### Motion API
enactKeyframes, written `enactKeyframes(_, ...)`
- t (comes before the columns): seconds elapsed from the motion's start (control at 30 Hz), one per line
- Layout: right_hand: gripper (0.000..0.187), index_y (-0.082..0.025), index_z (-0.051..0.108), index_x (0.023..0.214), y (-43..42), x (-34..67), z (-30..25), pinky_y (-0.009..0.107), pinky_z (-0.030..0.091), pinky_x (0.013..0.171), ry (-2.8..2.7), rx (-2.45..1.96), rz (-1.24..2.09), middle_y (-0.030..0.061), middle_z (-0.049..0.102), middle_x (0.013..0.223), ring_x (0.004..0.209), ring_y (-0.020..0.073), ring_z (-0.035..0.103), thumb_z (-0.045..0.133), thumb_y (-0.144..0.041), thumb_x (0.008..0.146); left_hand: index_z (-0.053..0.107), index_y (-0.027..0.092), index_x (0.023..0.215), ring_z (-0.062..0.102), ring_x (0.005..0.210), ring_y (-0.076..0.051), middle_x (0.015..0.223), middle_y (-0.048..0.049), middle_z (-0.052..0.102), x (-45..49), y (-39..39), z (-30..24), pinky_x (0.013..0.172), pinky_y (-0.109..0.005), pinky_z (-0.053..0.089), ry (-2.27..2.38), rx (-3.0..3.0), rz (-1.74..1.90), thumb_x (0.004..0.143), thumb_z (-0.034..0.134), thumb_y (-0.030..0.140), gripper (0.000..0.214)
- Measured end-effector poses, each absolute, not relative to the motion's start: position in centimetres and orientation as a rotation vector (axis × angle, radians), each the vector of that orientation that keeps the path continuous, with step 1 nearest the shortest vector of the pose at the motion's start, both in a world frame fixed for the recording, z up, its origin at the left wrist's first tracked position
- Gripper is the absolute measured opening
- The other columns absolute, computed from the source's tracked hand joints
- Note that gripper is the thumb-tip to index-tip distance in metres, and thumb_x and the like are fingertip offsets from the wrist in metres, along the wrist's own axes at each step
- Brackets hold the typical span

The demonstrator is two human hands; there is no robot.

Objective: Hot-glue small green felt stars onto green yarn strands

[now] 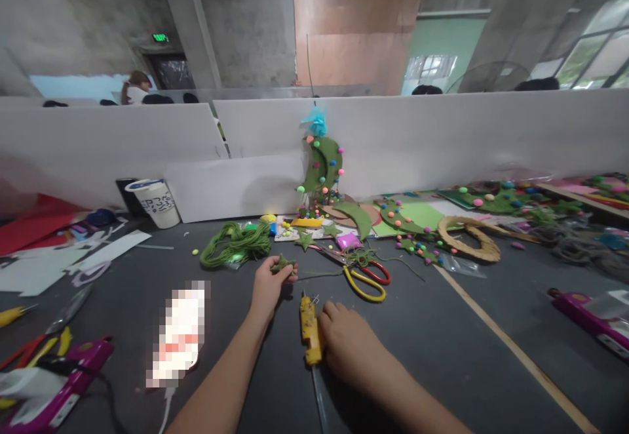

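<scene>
My left hand (269, 283) pinches a small green star (282, 265) between thumb and fingers, with a strand of green yarn (319, 275) trailing from it to the right. Closed beside the barrel, my right hand (348, 339) grips a yellow glue gun (309, 329); its handle is hidden under the fingers. The nozzle points away from me, and a clear glue stick (319, 398) sticks out at the back. Scissors (366, 283) with red and yellow handles lie just beyond. Behind my left hand sit a green yarn skein (236, 244) and another green star (304, 240).
A green crescent ornament with colored pompoms (324, 165) stands against the white partition (417, 139). A straw-colored wrapped crescent (469, 238) lies to the right. At left are a white cup (156, 203), a bright pixelated phone-like object (179, 332) on a cable, and a magenta power strip (63, 388).
</scene>
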State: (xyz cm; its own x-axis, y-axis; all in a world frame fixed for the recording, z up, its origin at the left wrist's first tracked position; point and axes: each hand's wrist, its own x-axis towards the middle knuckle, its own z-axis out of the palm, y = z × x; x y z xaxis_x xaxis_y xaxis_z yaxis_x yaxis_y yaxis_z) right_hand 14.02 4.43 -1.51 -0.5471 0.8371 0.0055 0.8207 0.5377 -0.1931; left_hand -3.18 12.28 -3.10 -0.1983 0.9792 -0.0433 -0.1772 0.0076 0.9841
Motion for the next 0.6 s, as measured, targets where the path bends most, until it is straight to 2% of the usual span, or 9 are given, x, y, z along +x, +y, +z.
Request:
enactKeyframes(0.1, 0.021, -0.014, 0.061, 0.084, 4.5, 13.8, -2.0, 0.029, 0.037, 0.062, -2.600, -1.458, 0.324, 0.0113, 0.058, 0.088, 0.079, 0.0231, 0.054, 0.047, -0.010, 0.069, 0.056, 0.013, 0.075, 0.064, 0.064, -0.014, 0.071, -0.0038, 0.067, -3.2, 12.3, -3.2, 0.061, -0.027, 0.053, 1.237, 0.940, 1.410, 0.060, 0.072, 0.024, 0.024)
enactKeyframes(0.2, 0.016, -0.015, 0.058, 0.082, 5.7, 14.7, -1.9, 0.026, 0.037, 0.061, -2.405, -1.388, 0.629, 0.0076, 0.057, 0.088, 0.072, 0.0174, 0.054, 0.051, -0.014, 0.068, 0.056, 0.013, 0.073, 0.064, 0.064, -0.014, 0.071, -0.0040, 0.067, -3.2, 12.3, -3.2, 0.061, -0.026, 0.053, 1.226, 0.904, 1.398, 0.060, 0.072, 0.022, 0.022)
enactKeyframes(0.33, 0.024, -0.016, 0.053, 0.089, 7.4, 16.5, -0.8, 0.022, 0.039, 0.059, -1.986, -1.356, 0.958, 0.0028, 0.056, 0.083, 0.070, 0.0146, 0.053, 0.058, -0.019, 0.065, 0.057, 0.012, 0.073, 0.064, 0.063, -0.012, 0.073, -0.0062, 0.068, -2.9, 12.1, -3.1, 0.059, -0.023, 0.052, 1.195, 0.825, 1.350, 0.060, 0.071, 0.019, 0.020)
enactKeyframes(0.4, 0.025, -0.016, 0.053, 0.088, 7.9, 17.3, -0.2, 0.023, 0.039, 0.054, -1.843, -1.401, 1.032, 0.0013, 0.055, 0.075, 0.063, 0.0144, 0.051, 0.060, -0.029, 0.068, 0.058, 0.012, 0.073, 0.063, 0.062, -0.012, 0.075, -0.0076, 0.068, -2.5, 11.9, -2.9, 0.059, -0.021, 0.051, 1.175, 0.791, 1.314, 0.060, 0.071, 0.017, 0.019)
enactKeyframes(0.5, 0.031, -0.017, 0.057, 0.085, 8.1, 17.9, 0.4, 0.024, 0.037, 0.046, -1.702, -1.470, 1.199, 0.0007, 0.055, 0.063, 0.051, 0.0142, 0.049, 0.050, -0.046, 0.076, 0.059, 0.011, 0.073, 0.063, 0.063, -0.012, 0.076, -0.0088, 0.068, -1.7, 11.3, -2.6, 0.058, -0.020, 0.051, 1.142, 0.779, 1.275, 0.060, 0.071, 0.016, 0.019)
enactKeyframes(0.6, 0.036, -0.018, 0.062, 0.081, 8.0, 18.0, 0.6, 0.026, 0.040, 0.051, -1.690, -1.469, 1.147, 0.0038, 0.060, 0.065, 0.057, 0.0175, 0.055, 0.045, -0.049, 0.079, 0.058, 0.012, 0.072, 0.063, 0.064, -0.013, 0.075, -0.0082, 0.068, -0.9, 10.8, -2.3, 0.058, -0.021, 0.051, 1.122, 0.802, 1.264, 0.061, 0.072, 0.017, 0.018)
